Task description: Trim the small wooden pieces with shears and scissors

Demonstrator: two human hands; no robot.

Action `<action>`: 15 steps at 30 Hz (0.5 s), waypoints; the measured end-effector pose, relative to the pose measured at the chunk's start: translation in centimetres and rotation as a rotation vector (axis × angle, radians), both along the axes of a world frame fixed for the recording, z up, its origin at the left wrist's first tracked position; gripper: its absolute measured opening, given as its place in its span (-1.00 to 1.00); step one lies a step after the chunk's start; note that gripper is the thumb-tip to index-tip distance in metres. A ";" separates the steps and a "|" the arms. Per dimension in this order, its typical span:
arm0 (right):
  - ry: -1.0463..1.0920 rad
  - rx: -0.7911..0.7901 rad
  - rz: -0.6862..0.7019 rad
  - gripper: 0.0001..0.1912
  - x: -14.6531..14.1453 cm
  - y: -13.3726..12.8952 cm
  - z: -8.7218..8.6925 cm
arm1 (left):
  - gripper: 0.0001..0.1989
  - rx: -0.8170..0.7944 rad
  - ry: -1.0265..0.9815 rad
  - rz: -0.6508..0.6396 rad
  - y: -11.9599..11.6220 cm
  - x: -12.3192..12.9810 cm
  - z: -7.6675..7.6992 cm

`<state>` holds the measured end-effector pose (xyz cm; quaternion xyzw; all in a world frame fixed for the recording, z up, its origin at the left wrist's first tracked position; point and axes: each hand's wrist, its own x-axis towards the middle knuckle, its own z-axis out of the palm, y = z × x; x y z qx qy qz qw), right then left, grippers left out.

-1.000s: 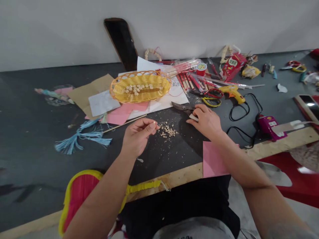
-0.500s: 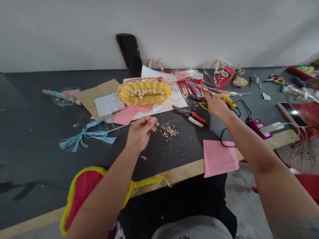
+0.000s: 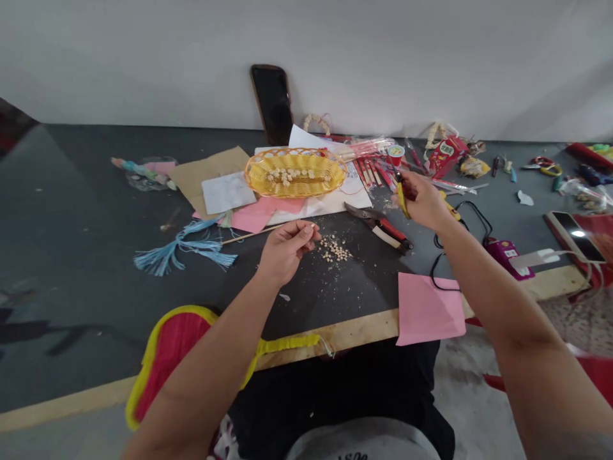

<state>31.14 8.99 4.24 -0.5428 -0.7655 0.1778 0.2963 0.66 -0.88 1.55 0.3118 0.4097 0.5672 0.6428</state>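
My left hand [image 3: 290, 250] is closed in a pinch over the table, with a tiny pale piece [image 3: 313, 225] at its fingertips. Just right of it lies a scatter of small pale bits [image 3: 335, 248] and crumbs. Beyond, a yellow woven basket [image 3: 258, 184] contains a string or cluster of pale beads [image 3: 290, 174]. Raised above the table, my right hand [image 3: 424, 201] grips scissors [image 3: 402, 199] with yellow handles, their dark blades pointing up and away. A thin stick [image 3: 246, 236] runs behind my left hand; its right end is hidden.
Pruning shears [image 3: 380, 229] lie between my hands. Pink paper [image 3: 428, 306] hangs over the front edge. A blue tassel [image 3: 186, 248] and a red-and-yellow heart-shaped piece [image 3: 175, 348] are to the left. A phone [image 3: 272, 102] leans on the wall; a purple box [image 3: 507, 255] with cables sits right.
My right hand has picked up the scissors from the table and drawn them up and back. My left hand keeps its pinch. The view has shifted slightly left.
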 end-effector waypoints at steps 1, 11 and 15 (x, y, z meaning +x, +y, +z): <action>0.058 -0.002 0.042 -0.46 -1.2 -0.8 0.1 | -0.70 0.001 -0.001 -0.002 0.0 0.0 -0.1; -0.061 0.094 0.335 -0.53 -9.2 -10.0 -1.3 | -0.68 0.020 0.078 -0.020 -0.4 0.0 -0.3; -0.078 0.050 0.363 -0.51 -9.5 -10.3 -2.6 | -0.75 0.036 0.212 -0.039 -0.5 -0.1 -0.8</action>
